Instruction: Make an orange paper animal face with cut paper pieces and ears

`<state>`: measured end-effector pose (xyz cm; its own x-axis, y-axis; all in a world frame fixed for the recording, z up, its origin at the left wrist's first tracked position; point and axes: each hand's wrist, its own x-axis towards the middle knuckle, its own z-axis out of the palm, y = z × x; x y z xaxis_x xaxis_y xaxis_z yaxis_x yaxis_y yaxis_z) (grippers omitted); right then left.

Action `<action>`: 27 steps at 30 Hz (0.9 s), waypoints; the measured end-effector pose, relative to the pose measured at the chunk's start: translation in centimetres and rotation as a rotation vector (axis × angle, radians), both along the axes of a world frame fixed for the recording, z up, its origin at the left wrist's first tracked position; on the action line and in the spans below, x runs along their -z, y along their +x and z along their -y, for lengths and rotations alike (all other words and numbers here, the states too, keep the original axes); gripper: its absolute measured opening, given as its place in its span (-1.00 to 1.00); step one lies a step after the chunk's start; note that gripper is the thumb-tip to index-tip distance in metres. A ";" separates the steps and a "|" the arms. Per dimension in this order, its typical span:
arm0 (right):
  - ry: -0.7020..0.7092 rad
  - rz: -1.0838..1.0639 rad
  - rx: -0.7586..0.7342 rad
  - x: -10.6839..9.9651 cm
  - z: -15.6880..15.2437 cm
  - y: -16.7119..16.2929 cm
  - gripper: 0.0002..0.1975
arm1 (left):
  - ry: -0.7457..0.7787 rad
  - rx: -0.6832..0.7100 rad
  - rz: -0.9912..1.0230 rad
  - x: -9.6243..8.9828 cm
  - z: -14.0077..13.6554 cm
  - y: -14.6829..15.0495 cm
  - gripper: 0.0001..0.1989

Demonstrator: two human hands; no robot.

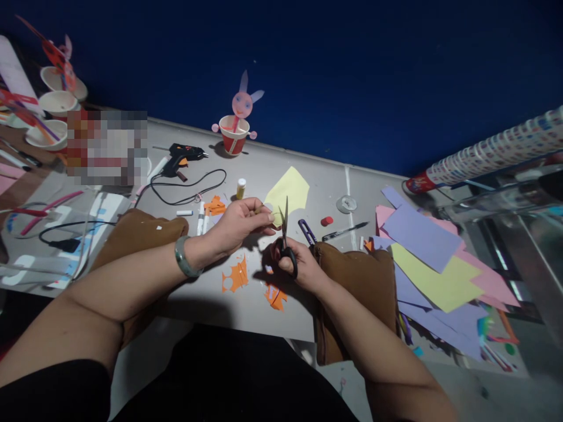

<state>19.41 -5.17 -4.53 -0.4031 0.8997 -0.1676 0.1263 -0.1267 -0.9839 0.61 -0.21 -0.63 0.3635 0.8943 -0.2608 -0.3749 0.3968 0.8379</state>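
My right hand (299, 264) grips a pair of black-handled scissors (285, 243), their blades apart and pointing away from me. My left hand (240, 225), with a green bangle at the wrist, pinches a small piece of yellow paper (277, 219) beside the blades. Just beyond both hands lies a larger yellow paper sheet (290, 190) with cut edges. Orange paper scraps (237, 274) with round holes lie on the table below my hands. A glue stick (241, 189) stands near my left fingers, and a purple-handled cutter (307, 231) lies right of the scissors.
A paper-cup rabbit (234, 138) stands at the back, with a glue gun (178, 158) and cord to its left. Brown cushions (358, 293) lie under both forearms. Purple sheets (424, 231) and other coloured paper cover the right side, near a long cup stack (492, 149).
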 end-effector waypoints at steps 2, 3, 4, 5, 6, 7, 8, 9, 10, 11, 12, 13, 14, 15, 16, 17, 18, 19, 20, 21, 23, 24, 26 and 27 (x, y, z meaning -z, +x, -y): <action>0.000 0.006 0.009 0.0 0.0 0.0 -0.33 | -0.006 0.002 -0.003 0.0 0.0 0.0 -0.67; -0.002 0.006 0.012 0.1 0.0 0.0 -0.33 | -0.009 0.004 -0.003 -0.1 -0.1 0.0 -0.67; -0.007 0.003 0.012 0.1 0.0 0.0 -0.33 | -0.010 0.003 -0.002 -0.1 -0.1 -0.1 -0.66; -0.013 -0.001 0.010 0.2 0.0 0.0 -0.34 | -0.009 0.001 0.001 -0.1 -0.1 -0.1 -0.66; -0.017 -0.007 0.008 0.3 0.0 0.0 -0.34 | -0.007 -0.001 0.004 -0.1 -0.1 -0.1 -0.66; -0.019 -0.013 0.008 0.4 0.0 0.1 -0.34 | -0.003 -0.002 0.007 -0.1 -0.1 -0.1 -0.66; -0.020 -0.018 0.006 0.4 0.0 0.1 -0.35 | 0.001 -0.003 0.010 -0.1 -0.1 -0.1 -0.66; -0.019 -0.021 0.006 0.5 0.0 0.1 -0.35 | 0.005 -0.005 0.010 -0.1 -0.1 -0.2 -0.66; -0.017 -0.024 0.007 0.6 0.0 0.1 -0.35 | 0.008 -0.006 0.007 -0.1 -0.1 -0.2 -0.67; -0.016 -0.027 0.008 0.6 0.0 0.1 -0.36 | 0.010 -0.004 0.003 -0.2 -0.1 -0.2 -0.67; -0.017 -0.030 0.011 0.6 0.0 0.1 -0.36 | 0.013 -0.001 -0.002 -0.2 -0.1 -0.2 -0.68; -0.020 -0.036 0.012 0.6 0.1 0.1 -0.36 | 0.015 0.002 -0.006 -0.2 -0.1 -0.2 -0.68; -0.023 -0.040 0.012 0.6 0.1 0.1 -0.37 | 0.016 0.004 -0.008 -0.2 -0.1 -0.2 -0.69; -0.024 -0.043 0.011 0.5 0.1 0.1 -0.38 | 0.018 0.004 -0.009 -0.2 -0.1 -0.2 -0.69; -0.025 -0.044 0.010 0.5 0.1 0.1 -0.38 | 0.019 0.004 -0.009 -0.3 -0.1 -0.2 -0.69; -0.025 -0.050 0.011 0.5 0.1 0.0 -0.38 | 0.021 0.003 -0.009 -0.3 -0.1 -0.2 -0.70; -0.025 -0.060 0.012 0.5 0.2 0.0 -0.38 | 0.023 0.002 -0.008 -0.3 -0.1 -0.2 -0.70; -0.027 -0.069 0.011 0.5 0.2 0.0 -0.39 | 0.024 0.003 -0.007 -0.3 -0.1 -0.2 -0.69; -0.027 -0.079 0.015 0.5 0.2 -0.1 -0.39 | 0.025 0.005 -0.008 -0.2 -0.1 -0.2 -0.69; -0.029 -0.086 0.016 0.4 0.2 -0.1 -0.39 | 0.025 0.007 -0.010 -0.2 -0.1 -0.3 -0.69; -0.030 -0.082 0.018 0.4 0.2 -0.1 -0.40 | 0.027 0.009 -0.017 -0.1 -0.1 -0.3 -0.70; -0.028 -0.074 0.022 0.3 0.2 -0.1 -0.40 | 0.029 0.009 -0.019 -0.1 -0.1 -0.3 -0.70; -0.025 -0.061 0.024 0.3 0.1 -0.1 -0.39 | 0.036 0.008 -0.019 -0.1 -0.2 -0.4 -0.71; -0.026 -0.058 0.021 0.2 0.1 0.0 -0.38 | 0.040 0.008 -0.020 -0.1 -0.2 -0.4 -0.71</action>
<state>19.37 -5.26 -4.76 -0.3938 0.9038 -0.1674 0.0659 -0.1539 -0.9859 0.23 -0.04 -0.57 0.3656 0.9013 -0.2322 -0.3553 0.3658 0.8602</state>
